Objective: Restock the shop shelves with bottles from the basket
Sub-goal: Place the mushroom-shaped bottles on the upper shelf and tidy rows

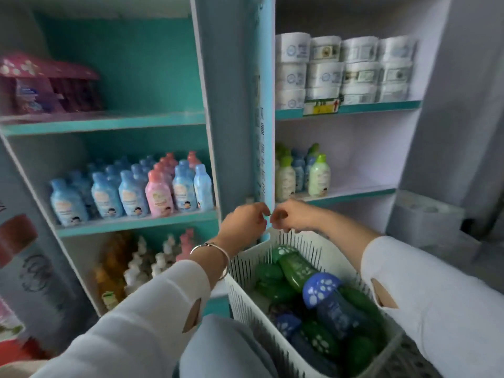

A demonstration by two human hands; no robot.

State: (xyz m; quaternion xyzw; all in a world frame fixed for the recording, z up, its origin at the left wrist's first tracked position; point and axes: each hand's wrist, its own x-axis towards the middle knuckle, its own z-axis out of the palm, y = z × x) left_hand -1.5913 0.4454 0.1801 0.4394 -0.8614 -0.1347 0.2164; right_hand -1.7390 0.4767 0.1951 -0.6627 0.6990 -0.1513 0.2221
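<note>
Head-camera view of shop shelves, with two white-sleeved arms reaching forward to centre frame. The left hand (242, 222) has a loose, empty grip, fingers lightly curled beside the blue upright (237, 105). The right hand (294, 216) curls its fingers down at the far rim of the white slatted basket (245, 293). Whether its grip has closed on that rim cannot be told.

The basket fills the lower right of the frame, heaped with green bottles (294, 271) and a blue-capped bottle (321, 289) lying on their sides.

Likely risks: the basket looks tilted, so lifting one bottle could shift the heap or tip the basket. The blue and pink bottles (131, 192) at centre left stand tightly packed, so pushing another in may topple them.

Motion blur makes every label unreadable. The basket's near corner is cut off at the bottom edge, and its support is hidden. The bottles on the lower left shelf (136, 263) are only blurred shapes.
</note>
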